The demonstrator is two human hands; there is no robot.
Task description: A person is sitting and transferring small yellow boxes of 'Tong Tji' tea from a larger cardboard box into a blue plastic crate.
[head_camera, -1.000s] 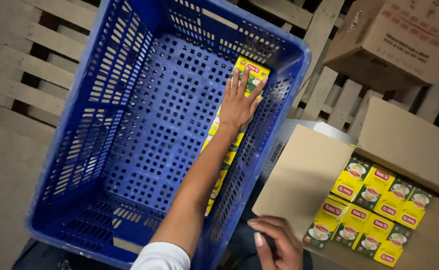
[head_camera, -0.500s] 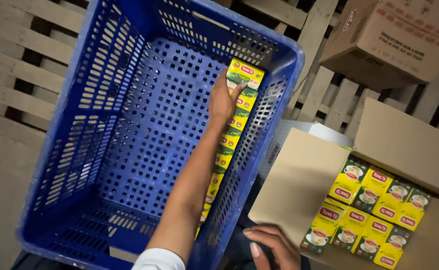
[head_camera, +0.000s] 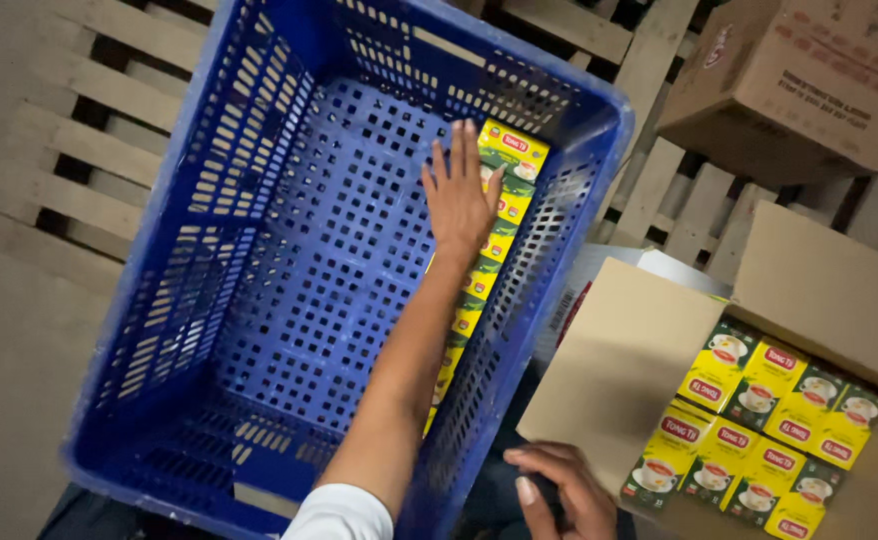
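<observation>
My left hand [head_camera: 459,205] reaches into a big blue perforated plastic crate [head_camera: 209,250]. It lies flat, fingers straight, against the far end of a row of yellow-and-green tea boxes [head_camera: 499,215] lined along the crate's right wall, and holds nothing. My right hand [head_camera: 564,495] sits low at the bottom edge with fingers curled, by the near corner of an open cardboard carton's flap [head_camera: 619,360]. Whether it grips anything is unclear. The carton holds several more of the same tea boxes [head_camera: 759,420].
The crate stands on wooden pallets [head_camera: 69,120]. A closed brown cardboard carton [head_camera: 809,80] sits on a pallet at the top right. The open carton's far flap [head_camera: 829,290] stands up behind its tea boxes.
My left hand has slid slightly left on the row of boxes and flattened against its far end. My right hand has stayed by the carton flap.
</observation>
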